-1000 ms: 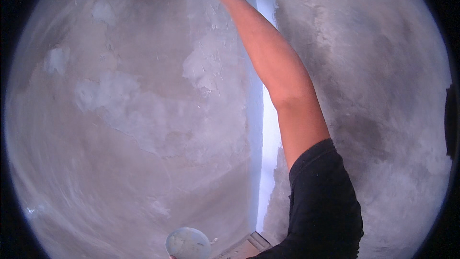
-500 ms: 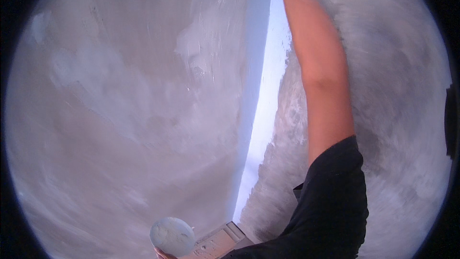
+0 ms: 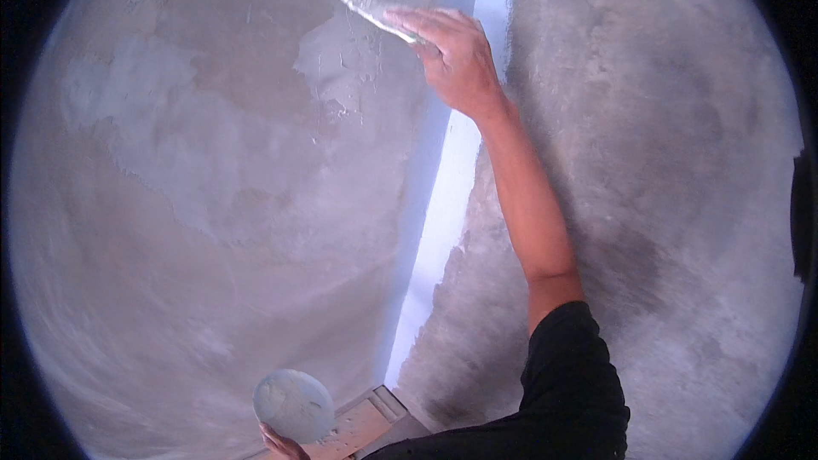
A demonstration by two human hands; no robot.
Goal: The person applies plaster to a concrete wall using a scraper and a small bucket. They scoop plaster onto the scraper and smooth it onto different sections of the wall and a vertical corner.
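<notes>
My right hand [image 3: 456,60] grips a flat spreading blade [image 3: 366,10] smeared with pale paste, raised near a pale vertical strip [image 3: 430,247] where two grey plastered wall faces meet. The wall [image 3: 213,179] to the left of the strip carries lighter patches and small ridges. Low in the view, my left hand [image 3: 281,445] holds a round pale plate [image 3: 291,400] with paste on it, its fingers at the rim and partly hidden.
A mottled grey wall [image 3: 665,162] fills the right side. Below the strip, partly behind the plate and my black sleeve, lies a flat platform [image 3: 362,422] with a pale wooden surface and pale spatters.
My right hand, at or beyond the top edge earlier, has come down into view with the blade. The plate has shifted left and up in the picture, and the strip now slants more.
</notes>
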